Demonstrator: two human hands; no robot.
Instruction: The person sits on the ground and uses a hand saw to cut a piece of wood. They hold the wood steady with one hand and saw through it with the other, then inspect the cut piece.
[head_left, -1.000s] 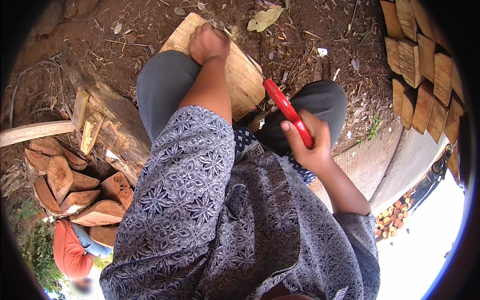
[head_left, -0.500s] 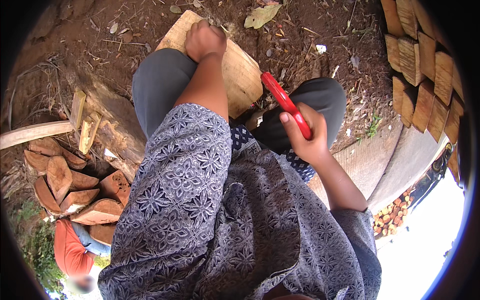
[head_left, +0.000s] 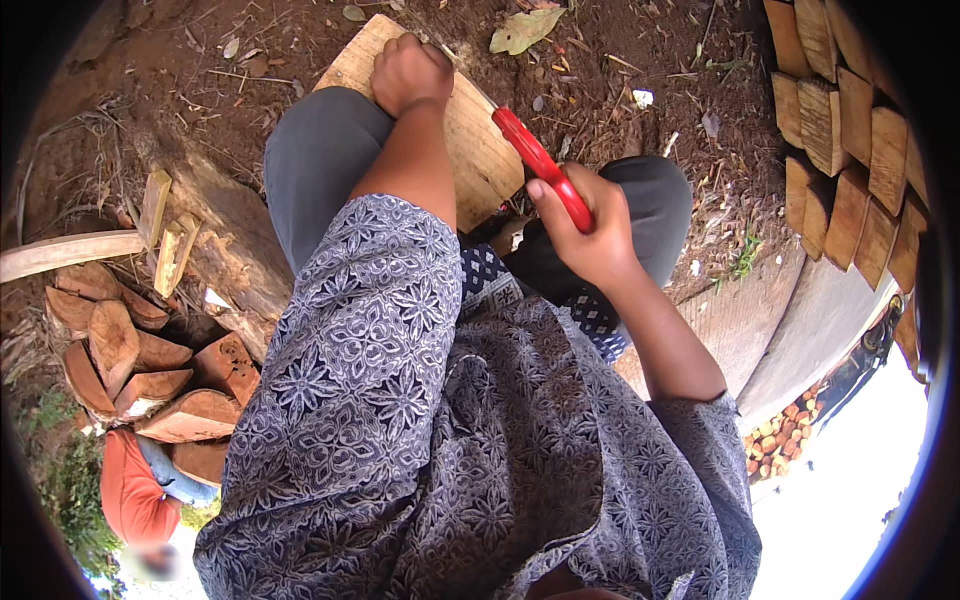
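Note:
A pale wooden board lies slanted on the ground between my knees. On its far part rests my left hand, fingers curled under; whatever they hold, if anything, is hidden. My right hand is wrapped round the red handle of a hand saw, with the thumb along its side. The saw's thin blade shows almost edge-on, running from the handle toward the far side of my left hand, along the board's right edge. The cut itself cannot be made out.
Split logs are heaped at the left beside a weathered trunk. Stacked cut wood pieces stand at the right. Dry leaves and twigs lie on the brown soil. A person in an orange shirt is at the lower left.
My right hand has pushed the red-handled saw away from me and slightly left. My left hand stays on the board, almost unmoved.

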